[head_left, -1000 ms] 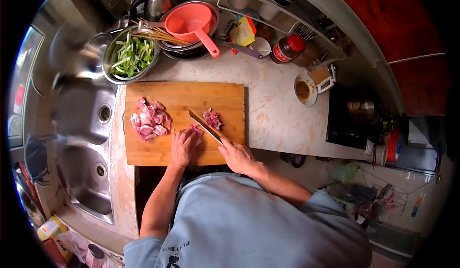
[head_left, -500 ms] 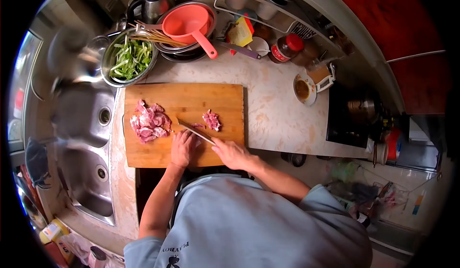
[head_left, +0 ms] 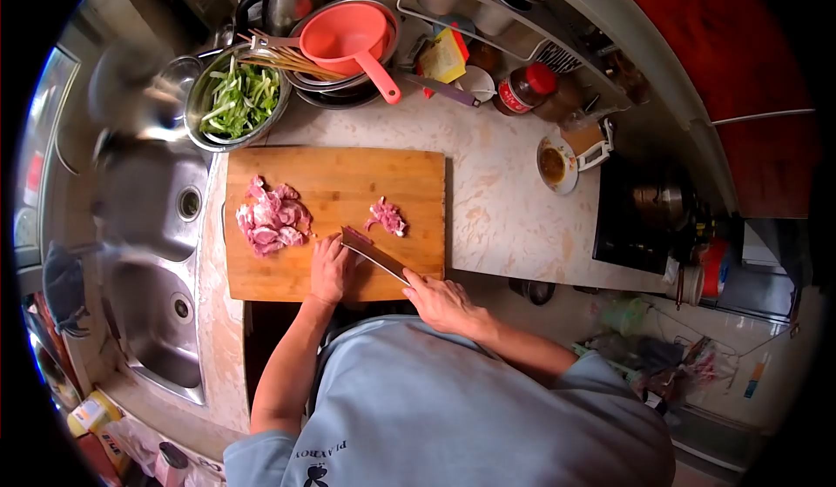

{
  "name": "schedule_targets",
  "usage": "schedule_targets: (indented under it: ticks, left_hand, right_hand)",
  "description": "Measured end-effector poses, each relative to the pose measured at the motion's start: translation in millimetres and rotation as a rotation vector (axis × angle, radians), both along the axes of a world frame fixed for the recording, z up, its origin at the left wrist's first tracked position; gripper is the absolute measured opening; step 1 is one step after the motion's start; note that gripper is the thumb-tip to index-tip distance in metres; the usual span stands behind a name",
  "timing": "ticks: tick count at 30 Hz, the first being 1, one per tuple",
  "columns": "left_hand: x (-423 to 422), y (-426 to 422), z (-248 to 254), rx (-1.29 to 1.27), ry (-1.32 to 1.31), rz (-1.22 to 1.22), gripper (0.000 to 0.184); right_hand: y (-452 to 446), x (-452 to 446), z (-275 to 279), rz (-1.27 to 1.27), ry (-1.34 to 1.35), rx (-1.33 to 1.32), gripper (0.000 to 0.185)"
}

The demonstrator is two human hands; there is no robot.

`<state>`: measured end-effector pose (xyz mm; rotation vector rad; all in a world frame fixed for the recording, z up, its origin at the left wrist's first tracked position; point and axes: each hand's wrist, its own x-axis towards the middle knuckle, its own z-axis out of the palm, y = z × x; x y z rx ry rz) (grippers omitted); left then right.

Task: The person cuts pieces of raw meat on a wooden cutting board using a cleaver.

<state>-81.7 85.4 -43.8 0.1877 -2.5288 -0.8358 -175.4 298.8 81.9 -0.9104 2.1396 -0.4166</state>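
On the wooden cutting board (head_left: 392, 174), my left hand (head_left: 332, 271) rests with its fingers curled down near the front edge; whatever lies beneath the fingertips is hidden. My right hand (head_left: 442, 302) grips the handle of a kitchen knife (head_left: 376, 254), whose blade slants up and left, its tip just right of my left fingers. Behind the blade sits a small heap of cut meat (head_left: 386, 216). A larger pile of sliced raw meat (head_left: 272, 215) lies on the board's left half.
To the left is a double steel sink (head_left: 152, 204). Behind the board stand a bowl of cut green vegetables (head_left: 237, 108), a pink ladle-shaped strainer (head_left: 344, 39) on stacked bowls, and a red-lidded jar (head_left: 525, 88). A saucer of brown sauce (head_left: 555, 165) sits near the stove (head_left: 640, 217) at right.
The knife has swung, its tip moving right, away from my left fingers, and the blade's face now shows more. My right hand has shifted slightly right and down. My left hand stays nearly in place.
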Motion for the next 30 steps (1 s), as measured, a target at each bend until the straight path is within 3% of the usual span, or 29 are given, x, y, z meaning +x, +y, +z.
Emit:
schedule_targets:
  ticks: [4,9,11,16,19,25,30]
  left_hand:
    - [4.8,-4.7,-3.3,0.022,-0.142,-0.052,0.019]
    - [3.0,-1.2,2.1,0.002,-0.081,-0.031,0.026]
    - [-0.3,2.9,2.6,0.017,0.004,-0.013,0.032]
    - [1.8,5.5,3.1,-0.010,0.064,0.010,0.033]
    - [3.4,4.0,3.3,0.009,0.062,0.003,0.034]
    - [0.0,2.4,9.9,0.015,0.005,-0.011,0.031]
    - [1.7,2.0,3.5,0.038,-0.032,-0.006,0.031]
  right_hand:
    - [-18.0,0.2,-14.8,0.045,0.044,-0.007,0.044]
    - [-39.6,-7.4,-32.4,0.068,0.079,-0.038,0.043]
    - [-33.3,-20.0,-39.6,-0.050,-0.031,-0.162,0.039]
    - [-30.5,-23.0,-8.8,-0.161,-0.041,-0.152,0.035]
    - [-16.9,-8.7,-12.1,-0.038,0.061,-0.166,0.038]
    - [-5.5,-15.8,-18.3,-0.002,0.015,-0.093,0.035]
    - [-29.6,-35.3,-38.9,-0.146,-0.051,-0.214,0.031]
